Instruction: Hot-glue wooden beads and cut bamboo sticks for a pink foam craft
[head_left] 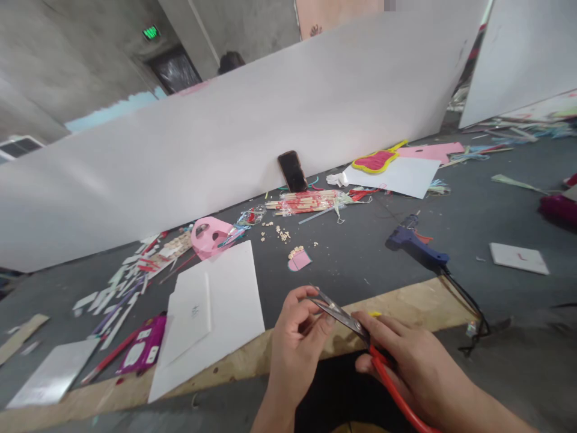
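Right grip (406,365) on scissors (341,316), handles half hidden

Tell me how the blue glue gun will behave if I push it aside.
The blue glue gun looks like rigid plastic with a jutting handle, so it would probably slide, not roll. Its black cord trails off over the wooden table edge and may drag or swing it round. It is likely light for its size.

We're in a makeshift craft workshop: bare concrete walls (54,66), a green exit sign (151,32), and a grey work surface (360,258) littered with paper scraps (121,282), a blue glue gun (417,243), white boards (216,300) and red-handled scissors (347,320).
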Demonstrator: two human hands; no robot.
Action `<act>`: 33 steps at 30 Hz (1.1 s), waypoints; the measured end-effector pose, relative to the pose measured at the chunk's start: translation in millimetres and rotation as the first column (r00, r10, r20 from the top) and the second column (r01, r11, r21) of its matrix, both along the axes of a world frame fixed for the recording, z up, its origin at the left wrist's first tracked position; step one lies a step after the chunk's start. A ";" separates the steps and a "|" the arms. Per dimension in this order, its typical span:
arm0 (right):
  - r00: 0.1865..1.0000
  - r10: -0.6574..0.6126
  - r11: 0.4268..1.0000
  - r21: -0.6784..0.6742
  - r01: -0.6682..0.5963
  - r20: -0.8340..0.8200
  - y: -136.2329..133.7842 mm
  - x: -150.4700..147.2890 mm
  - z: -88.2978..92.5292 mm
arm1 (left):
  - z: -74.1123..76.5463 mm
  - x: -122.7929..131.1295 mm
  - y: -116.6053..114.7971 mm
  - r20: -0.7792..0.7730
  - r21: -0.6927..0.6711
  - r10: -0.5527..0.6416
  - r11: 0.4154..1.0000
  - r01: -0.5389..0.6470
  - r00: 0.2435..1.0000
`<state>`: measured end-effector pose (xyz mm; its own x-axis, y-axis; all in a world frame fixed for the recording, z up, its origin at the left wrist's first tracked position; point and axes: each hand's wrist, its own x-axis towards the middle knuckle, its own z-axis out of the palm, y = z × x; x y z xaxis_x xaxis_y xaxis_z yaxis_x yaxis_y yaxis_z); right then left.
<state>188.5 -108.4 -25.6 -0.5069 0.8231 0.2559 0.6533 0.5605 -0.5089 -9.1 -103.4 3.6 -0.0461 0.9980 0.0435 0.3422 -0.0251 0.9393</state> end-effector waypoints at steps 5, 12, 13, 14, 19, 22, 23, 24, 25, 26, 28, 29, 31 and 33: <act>1.000 -0.017 1.000 0.004 0.017 0.020 -1.7 -2.1 3.3 | 0.8 0.7 1.7 -0.016 0.056 0.002 0.998 -0.001 1.000; 1.000 0.002 1.000 -0.007 -0.002 -0.003 -2.0 -2.0 9.8 | 1.5 0.6 0.1 0.069 0.073 -0.012 0.997 0.007 0.998; 1.000 0.008 1.000 0.002 -0.008 -0.001 -1.7 -2.0 10.3 | 1.1 0.3 0.0 0.082 0.071 -0.018 0.997 0.012 0.997; 1.000 0.013 1.000 0.012 -0.013 0.002 -1.6 -1.9 10.8 | 0.6 0.0 -0.1 0.097 0.068 -0.027 0.997 0.020 0.995; 0.999 0.001 0.998 0.066 -0.004 0.039 -3.8 -1.5 10.6 | -2.8 -1.8 0.5 0.151 0.073 -0.058 0.996 0.047 0.987; 0.998 -0.012 0.993 0.118 0.005 0.056 -5.9 -1.1 7.3 | -3.6 -1.9 0.6 0.150 0.061 -0.068 0.996 0.059 0.986; 0.999 -0.013 0.991 0.136 0.006 0.053 -6.2 -0.9 6.0 | -3.6 -1.7 0.5 0.150 0.054 -0.073 0.996 0.066 0.986; 0.999 -0.013 0.988 0.153 0.005 0.049 -6.3 -0.7 4.7 | -3.4 -1.3 0.4 0.150 0.047 -0.079 0.996 0.073 0.985; 0.999 -0.012 0.985 0.170 0.004 0.046 -6.1 -0.6 3.6 | -3.2 -0.8 0.2 0.150 0.041 -0.083 0.996 0.078 0.985; 0.999 -0.006 0.984 0.180 -0.003 0.046 -5.7 -0.4 2.7 | -3.0 -0.2 0.0 0.149 0.037 -0.085 0.996 0.080 0.985; 0.998 0.005 0.984 0.177 -0.015 0.056 -4.3 -0.2 1.4 | -2.8 1.0 -0.5 0.140 0.026 -0.076 0.997 0.073 0.987; 0.998 0.006 0.987 0.160 -0.016 0.063 -3.6 -0.2 0.9 | -2.9 1.6 -0.7 0.132 0.018 -0.066 0.998 0.064 0.989; 0.998 -0.001 0.993 0.118 -0.007 0.068 -2.0 -0.7 0.0 | -3.4 2.5 -1.4 0.103 -0.005 -0.037 0.999 0.038 0.994; 0.997 -0.013 0.997 0.077 0.007 0.070 -0.9 -2.0 -0.3 | -4.7 2.8 -1.8 0.067 -0.027 0.003 1.000 -0.002 0.998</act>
